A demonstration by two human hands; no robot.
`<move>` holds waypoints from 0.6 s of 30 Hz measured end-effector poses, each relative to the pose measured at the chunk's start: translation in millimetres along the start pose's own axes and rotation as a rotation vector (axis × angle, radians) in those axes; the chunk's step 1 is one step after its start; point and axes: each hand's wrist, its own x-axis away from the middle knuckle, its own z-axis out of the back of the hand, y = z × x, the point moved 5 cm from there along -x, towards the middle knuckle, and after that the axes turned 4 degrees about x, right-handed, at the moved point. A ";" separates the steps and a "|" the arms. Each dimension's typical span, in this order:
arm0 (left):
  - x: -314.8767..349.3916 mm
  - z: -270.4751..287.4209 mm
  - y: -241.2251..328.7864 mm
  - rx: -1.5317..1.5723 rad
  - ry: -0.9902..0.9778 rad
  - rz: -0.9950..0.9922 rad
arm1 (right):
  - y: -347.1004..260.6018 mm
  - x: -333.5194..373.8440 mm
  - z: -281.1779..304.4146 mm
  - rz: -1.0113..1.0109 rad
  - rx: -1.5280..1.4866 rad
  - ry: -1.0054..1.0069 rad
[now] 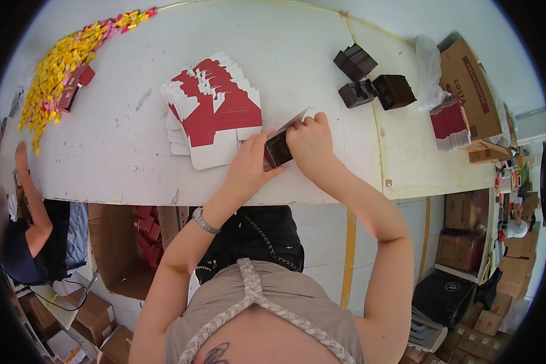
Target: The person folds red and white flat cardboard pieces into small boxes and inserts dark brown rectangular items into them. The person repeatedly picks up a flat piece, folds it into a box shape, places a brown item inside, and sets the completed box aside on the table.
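Dark-red box point(272, 159) near the bench's point(133, 167) front edge: our half-closed left hand point(250, 162) grips it, apparently for steadiness; our curled right hand point(312, 141) meets its mouth, hold unclear.

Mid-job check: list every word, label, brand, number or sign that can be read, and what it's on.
Large brown carton, at right: dark printed lettering, readable but not copied here.
Black bag, lower right: pale round mark, too small to read.
Held box: no legible print.
Red-and-white flat cartons: any fine print is too small to read.
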 end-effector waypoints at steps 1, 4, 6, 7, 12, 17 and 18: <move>0.0 -0.7 -1.1 0.010 0.013 -0.009 | -2.3 3.1 -5.3 0.031 0.017 0.110; -0.2 0.2 -0.9 0.011 0.022 -0.010 | 8.8 18.0 -3.0 0.081 -0.119 0.462; 0.2 0.1 0.7 0.001 0.020 -0.008 | 13.9 21.8 -1.1 0.050 -0.196 0.537; 0.3 0.1 1.9 -0.004 0.022 -0.014 | 14.6 21.0 -2.4 0.011 -0.191 0.494; 2.1 -6.2 -0.2 -0.057 0.038 -0.026 | 8.3 -1.7 -4.1 -0.119 -0.062 -0.159; -2.6 -6.2 -1.6 0.011 0.029 0.019 | -11.7 35.6 -1.3 -0.060 0.107 0.245; -3.8 -7.0 -1.0 0.026 0.007 0.036 | -12.2 41.6 -0.6 -0.099 0.103 0.245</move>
